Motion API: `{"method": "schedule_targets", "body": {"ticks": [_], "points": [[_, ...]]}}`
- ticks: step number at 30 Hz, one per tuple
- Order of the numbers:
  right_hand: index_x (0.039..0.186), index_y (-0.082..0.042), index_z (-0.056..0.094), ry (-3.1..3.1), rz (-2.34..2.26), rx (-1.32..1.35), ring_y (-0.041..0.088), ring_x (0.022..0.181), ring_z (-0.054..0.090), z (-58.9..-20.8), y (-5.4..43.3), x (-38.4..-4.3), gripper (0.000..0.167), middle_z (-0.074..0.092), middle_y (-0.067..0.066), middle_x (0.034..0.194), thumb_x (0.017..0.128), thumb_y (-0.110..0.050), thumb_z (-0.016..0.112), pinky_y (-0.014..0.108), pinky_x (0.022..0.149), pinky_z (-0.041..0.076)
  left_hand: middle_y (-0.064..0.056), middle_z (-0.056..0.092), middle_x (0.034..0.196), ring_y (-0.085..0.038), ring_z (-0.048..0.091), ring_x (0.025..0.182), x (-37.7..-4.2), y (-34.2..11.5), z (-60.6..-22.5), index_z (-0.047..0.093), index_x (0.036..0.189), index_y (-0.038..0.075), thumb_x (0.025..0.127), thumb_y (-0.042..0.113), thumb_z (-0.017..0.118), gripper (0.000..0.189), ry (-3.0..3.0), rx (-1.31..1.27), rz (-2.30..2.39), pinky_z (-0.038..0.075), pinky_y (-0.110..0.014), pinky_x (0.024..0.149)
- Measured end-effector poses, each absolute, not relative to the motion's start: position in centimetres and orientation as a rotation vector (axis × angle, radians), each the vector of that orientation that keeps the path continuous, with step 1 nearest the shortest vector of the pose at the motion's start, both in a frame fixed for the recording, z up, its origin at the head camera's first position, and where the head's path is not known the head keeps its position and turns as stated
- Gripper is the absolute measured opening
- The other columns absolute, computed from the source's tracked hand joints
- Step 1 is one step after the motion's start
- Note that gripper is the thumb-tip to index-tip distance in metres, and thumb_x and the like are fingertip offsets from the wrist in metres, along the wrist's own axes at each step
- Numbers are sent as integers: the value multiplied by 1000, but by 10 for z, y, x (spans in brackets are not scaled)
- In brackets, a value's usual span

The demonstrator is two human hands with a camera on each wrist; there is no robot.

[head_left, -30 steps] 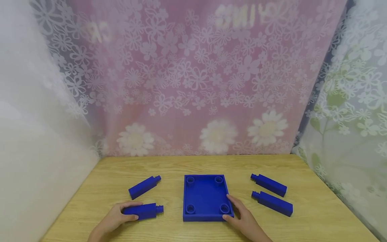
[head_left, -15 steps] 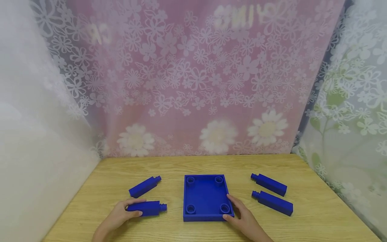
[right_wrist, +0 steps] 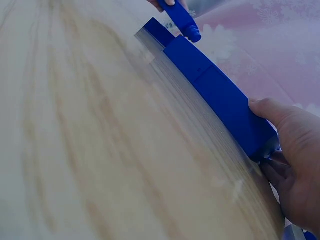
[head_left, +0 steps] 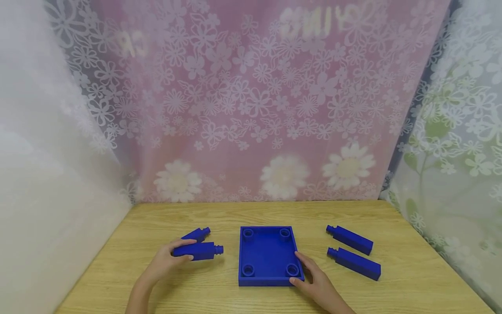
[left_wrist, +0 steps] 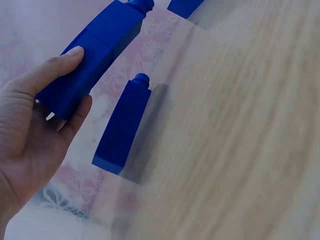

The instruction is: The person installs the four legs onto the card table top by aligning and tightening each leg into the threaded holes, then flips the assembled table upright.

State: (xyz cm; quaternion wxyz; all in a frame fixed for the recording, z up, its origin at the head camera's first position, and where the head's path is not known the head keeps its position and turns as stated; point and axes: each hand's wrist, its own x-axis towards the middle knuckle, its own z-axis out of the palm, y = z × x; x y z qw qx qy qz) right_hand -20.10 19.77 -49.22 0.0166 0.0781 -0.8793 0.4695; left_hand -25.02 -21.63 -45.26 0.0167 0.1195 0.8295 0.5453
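My left hand (head_left: 161, 262) grips a blue square-sided leg (head_left: 200, 250) with a ridged peg at its end, pointing right. In the left wrist view this leg (left_wrist: 95, 55) is above the table, thumb on one face and fingers beneath. Behind it in the head view, partly hidden, lies a second blue leg (head_left: 199, 235). A square blue tray-like panel (head_left: 266, 255) rests at the centre, with a raised rim and a round socket in each corner. My right hand (head_left: 317, 282) holds its near right corner, thumb on the front side and fingers along the right side.
Two more blue legs, a far one (head_left: 351, 240) and a near one (head_left: 354, 263), lie on the wooden table (head_left: 219, 213) right of the panel, pegs pointing left. A flowered pink curtain (head_left: 251, 109) hangs behind the table.
My left hand has lifted the leg and carried it away from me and to the right, now overlapping the leg behind. My right hand and the panel have stayed in place.
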Motion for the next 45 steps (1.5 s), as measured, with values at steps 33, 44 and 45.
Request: {"method": "schedule_targets", "body": {"ticks": [33,44,45], "points": [[140,-11,40,-2747,1444,232,39,125,34,-493,198,-201,74,36,19,139,79,-41,70,50,97,32,-11,60,102,-24,62,79,-302,-154,-401,60,114,8,74,31,77,49,2762,356,1716,50,-34,67],[140,-11,39,-2755,1450,232,40,126,32,-493,198,-202,75,35,19,139,79,-42,69,51,98,31,-7,61,100,-19,60,80,-311,-138,-394,62,111,8,78,30,74,41,2823,418,1725,49,-33,68],[140,-11,39,-2753,1451,234,40,126,32,-493,198,-202,75,35,19,140,79,-42,69,51,98,30,-7,62,99,-19,60,80,-311,-137,-394,62,111,9,79,30,73,40,2828,428,1721,49,-33,68]]}}
